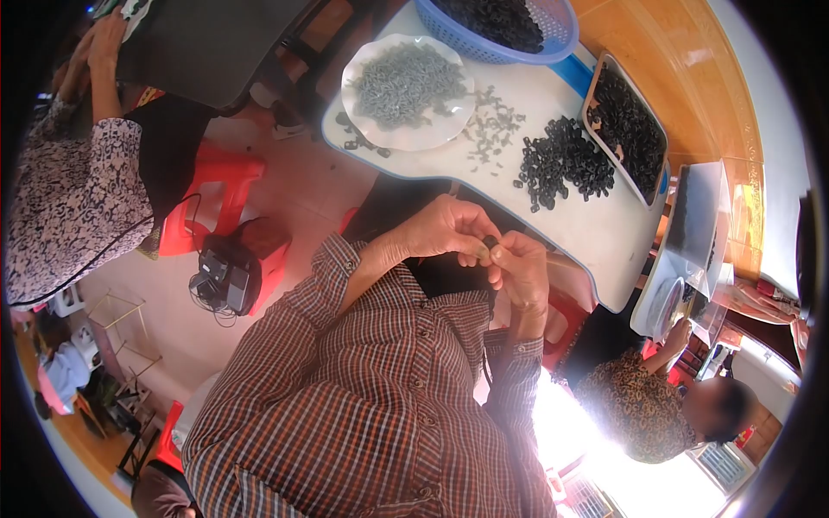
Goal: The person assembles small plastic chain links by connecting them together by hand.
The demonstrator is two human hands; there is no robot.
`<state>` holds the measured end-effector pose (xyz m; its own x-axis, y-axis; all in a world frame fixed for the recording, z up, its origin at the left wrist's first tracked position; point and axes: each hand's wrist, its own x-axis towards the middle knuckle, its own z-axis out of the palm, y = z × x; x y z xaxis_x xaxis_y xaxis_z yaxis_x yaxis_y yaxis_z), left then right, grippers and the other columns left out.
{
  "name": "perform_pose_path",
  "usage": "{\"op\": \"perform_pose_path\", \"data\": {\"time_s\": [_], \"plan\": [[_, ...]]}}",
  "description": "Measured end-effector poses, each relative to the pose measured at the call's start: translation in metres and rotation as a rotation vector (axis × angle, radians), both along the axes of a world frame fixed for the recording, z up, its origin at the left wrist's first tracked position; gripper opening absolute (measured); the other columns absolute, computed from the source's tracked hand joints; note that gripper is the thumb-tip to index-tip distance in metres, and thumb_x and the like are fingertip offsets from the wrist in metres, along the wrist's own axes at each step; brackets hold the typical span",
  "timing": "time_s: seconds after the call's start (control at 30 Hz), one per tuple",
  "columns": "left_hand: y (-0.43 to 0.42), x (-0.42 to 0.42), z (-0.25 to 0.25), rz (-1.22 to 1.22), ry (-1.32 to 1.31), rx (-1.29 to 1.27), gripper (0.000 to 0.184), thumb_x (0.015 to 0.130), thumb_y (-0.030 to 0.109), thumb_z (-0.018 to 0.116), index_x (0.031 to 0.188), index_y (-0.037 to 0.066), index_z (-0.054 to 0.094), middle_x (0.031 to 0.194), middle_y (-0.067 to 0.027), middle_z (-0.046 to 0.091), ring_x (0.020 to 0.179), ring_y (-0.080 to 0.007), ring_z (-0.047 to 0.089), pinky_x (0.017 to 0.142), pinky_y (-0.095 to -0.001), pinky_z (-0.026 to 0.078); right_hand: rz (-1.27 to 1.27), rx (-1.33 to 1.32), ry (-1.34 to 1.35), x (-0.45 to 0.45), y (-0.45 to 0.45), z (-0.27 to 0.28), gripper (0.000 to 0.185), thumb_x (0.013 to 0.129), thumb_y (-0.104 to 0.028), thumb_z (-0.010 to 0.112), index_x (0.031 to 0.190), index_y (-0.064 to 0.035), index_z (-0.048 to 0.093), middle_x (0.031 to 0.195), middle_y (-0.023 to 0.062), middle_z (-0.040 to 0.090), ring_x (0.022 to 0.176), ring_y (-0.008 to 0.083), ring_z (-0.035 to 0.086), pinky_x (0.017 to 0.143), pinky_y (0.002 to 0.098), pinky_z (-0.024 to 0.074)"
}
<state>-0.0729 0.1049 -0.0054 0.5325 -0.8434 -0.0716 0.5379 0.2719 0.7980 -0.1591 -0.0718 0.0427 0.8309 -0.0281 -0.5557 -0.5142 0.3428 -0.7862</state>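
The basket (pixel 558 34) is blue, the small piece (pixel 490 242) apparently black.

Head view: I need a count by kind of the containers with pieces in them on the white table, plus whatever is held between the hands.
Blue basket: 1
White plate: 1
Tray: 1
Held dark piece: 1
Total: 4 (3 containers, 1 held piece)

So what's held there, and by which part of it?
A small dark piece, pinched by the left hand and right hand; where on it is unclear.
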Motion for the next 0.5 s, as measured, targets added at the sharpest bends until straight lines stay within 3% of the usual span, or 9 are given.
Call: {"op": "perform_pose_path", "data": {"time_s": [0.3,0.37,0.5], "plan": [[-0.0009,-0.0034,0.0010,-0.009,-0.011,-0.007,0.020,0.084,0.000,0.068,0.103,-0.004,0.064,0.074,-0.0073,0.066,0.060,-0.0093,0.062,0.056,-0.0218,0.051,0.026,0.063,-0.019,-0.0012,-0.0027,-0.0073,0.013,0.086,-0.008,0.068,0.081,0.0010,0.059,0.071,0.0119,0.066,0.048,0.0116,0.058,0.038,0.0191,0.0445],[-0.0042,-0.0061,0.0014,0.045,-0.098,0.067,0.021,0.085,0.002,0.068,0.104,-0.003,0.064,0.078,-0.0073,0.067,0.064,-0.0091,0.062,0.058,-0.0220,0.052,0.004,-0.019,0.008,-0.0027,-0.0053,-0.0060,0.013,0.089,-0.009,0.064,0.086,0.0023,0.060,0.073,0.0115,0.065,0.051,0.0125,0.060,0.043,0.0207,0.0476],[-0.0078,-0.0092,-0.0012,0.082,-0.034,0.028,0.024,0.084,0.004,0.068,0.106,-0.004,0.061,0.084,-0.0088,0.068,0.070,-0.0109,0.063,0.063,-0.0237,0.052,-0.038,0.014,-0.035,-0.0073,-0.0041,-0.0048,0.014,0.093,-0.010,0.058,0.092,0.0038,0.060,0.079,0.0118,0.066,0.058,0.0142,0.062,0.050,0.0235,0.0517]]}}
